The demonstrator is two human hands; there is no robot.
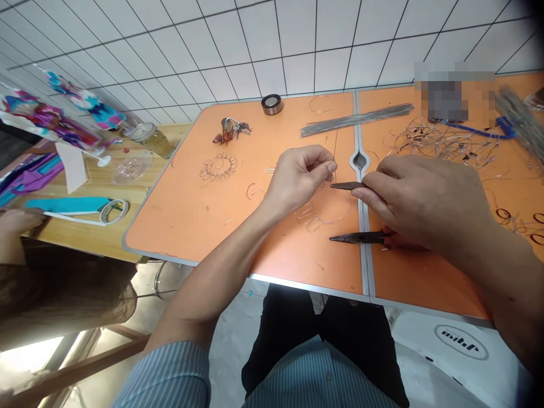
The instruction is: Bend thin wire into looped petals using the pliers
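Over the orange folding table, my left hand (302, 173) is closed, thumb and index finger pinching a thin wire (335, 148). My right hand (419, 190) grips a pair of pliers, whose dark pointed jaws (346, 186) reach to just beside my left fingertips. The handles are hidden in the palm. Just below both hands, a round wire piece (317, 218) with small loops shows against the table. A second pair of long-nose pliers (357, 238) with red handles lies under my right wrist, its jaws pointing left.
A finished-looking looped wire ring (219, 167), keys (233, 130) and a round dark roll (272, 104) lie at the left. Straight wires (355, 120) form a bundle at the back. Tangled wire pieces (450, 141) spread at the right. Another person's hand (19, 221) is at the wooden table.
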